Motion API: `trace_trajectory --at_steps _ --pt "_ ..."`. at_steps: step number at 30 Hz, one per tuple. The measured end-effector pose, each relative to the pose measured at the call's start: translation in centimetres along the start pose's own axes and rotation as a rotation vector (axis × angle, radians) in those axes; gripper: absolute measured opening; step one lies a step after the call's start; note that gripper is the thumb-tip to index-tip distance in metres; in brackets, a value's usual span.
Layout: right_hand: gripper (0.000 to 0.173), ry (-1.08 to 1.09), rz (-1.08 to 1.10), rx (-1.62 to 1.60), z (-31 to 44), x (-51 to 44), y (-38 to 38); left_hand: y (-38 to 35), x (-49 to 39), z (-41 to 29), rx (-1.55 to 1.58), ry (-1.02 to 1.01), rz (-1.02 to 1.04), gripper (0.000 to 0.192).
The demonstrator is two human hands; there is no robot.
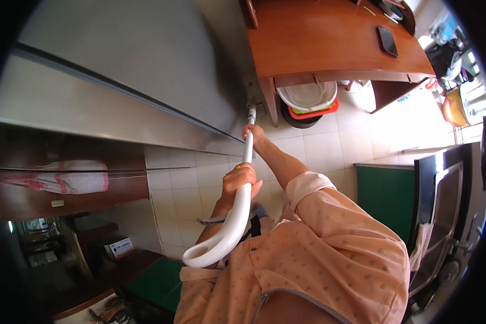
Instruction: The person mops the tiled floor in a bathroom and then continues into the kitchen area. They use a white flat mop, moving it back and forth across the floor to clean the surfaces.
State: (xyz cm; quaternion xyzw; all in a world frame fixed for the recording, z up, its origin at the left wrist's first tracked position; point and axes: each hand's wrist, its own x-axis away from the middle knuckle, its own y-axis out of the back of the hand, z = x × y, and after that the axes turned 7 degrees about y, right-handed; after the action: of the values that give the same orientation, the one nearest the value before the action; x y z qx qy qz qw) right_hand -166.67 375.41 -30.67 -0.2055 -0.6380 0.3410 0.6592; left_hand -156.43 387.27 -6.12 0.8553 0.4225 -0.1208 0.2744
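Note:
A long white pole (248, 150) with a broad curved grip and a hanging hole at its near end slants through the middle. My left hand (239, 179), with a ring on one finger, is wrapped around it just above the curved grip. Farther along the same pole my right hand (253, 134) grips it near a joint. The far end reaches down beside a grey metal appliance and a wooden desk leg (269, 101); what it carries there is too small and dark to tell.
A large grey appliance (146, 77) stands at left. At upper right is a wooden desk (332, 40) bearing a phone (387, 41); stacked baskets (308, 97) sit under it. A green-sided cabinet (384, 194) stands right, and a cloth (75, 177) hangs left.

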Motion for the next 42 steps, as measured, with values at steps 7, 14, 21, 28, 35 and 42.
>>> trace_trajectory --at_steps 7,14,21,28,35,42 --pt "0.010 0.081 -0.085 0.369 4.2 -0.1 -4.7 -1.4 -2.8 1.7 0.007 0.035 -0.190 0.020" --pt "0.010 0.114 -0.083 0.824 6.7 -3.0 -6.1 -4.3 -4.4 2.6 0.026 0.193 -0.556 0.019" --pt "0.010 0.100 -0.093 0.551 7.2 -5.8 -5.8 -2.6 -7.2 5.2 0.072 0.083 -0.514 0.022" --pt "0.011 0.156 -0.061 -0.030 4.5 -3.1 -7.0 4.0 -8.1 4.9 0.136 0.042 0.001 0.024" --pt "0.021 0.194 0.093 -0.426 0.3 -1.5 -6.0 7.7 -7.3 2.7 0.144 0.103 0.228 0.029" --pt "0.019 0.279 0.046 -0.520 -3.8 2.6 -5.6 9.9 -2.9 0.7 0.241 0.122 0.195 0.032"
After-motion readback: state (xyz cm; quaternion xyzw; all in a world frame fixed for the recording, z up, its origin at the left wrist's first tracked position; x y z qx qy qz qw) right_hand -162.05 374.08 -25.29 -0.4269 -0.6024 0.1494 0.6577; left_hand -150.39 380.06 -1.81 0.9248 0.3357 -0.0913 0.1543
